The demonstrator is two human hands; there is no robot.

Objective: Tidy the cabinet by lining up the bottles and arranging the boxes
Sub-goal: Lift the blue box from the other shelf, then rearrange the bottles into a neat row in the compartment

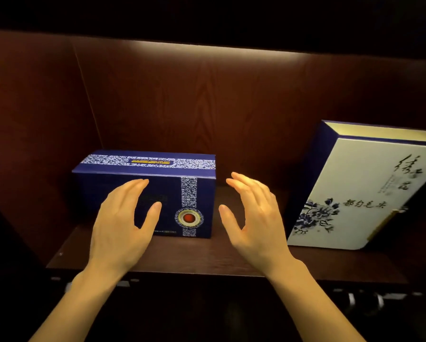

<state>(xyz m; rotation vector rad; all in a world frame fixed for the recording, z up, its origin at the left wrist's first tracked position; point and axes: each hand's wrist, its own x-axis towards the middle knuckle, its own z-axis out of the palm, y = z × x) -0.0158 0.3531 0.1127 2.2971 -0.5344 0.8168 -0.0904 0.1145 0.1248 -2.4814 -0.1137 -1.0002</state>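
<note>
A dark blue box [182, 193] with a white patterned band and a red round seal stands on the left part of the wooden shelf [194, 255]. A larger white box [355, 193] with blue edges, black calligraphy and a blue flower leans tilted at the right. My left hand [123, 225] is open in front of the blue box's front face, fingers spread, holding nothing. My right hand [253, 218] hovers open just right of the blue box, palm turned toward it, apart from both boxes. No bottles are in view.
The cabinet's dark wood back panel [207, 107] and left side wall [34, 144] enclose the shelf, lit by a strip from above. A gap of bare shelf lies between the two boxes. Small metal fittings [365, 298] show below the shelf's front edge.
</note>
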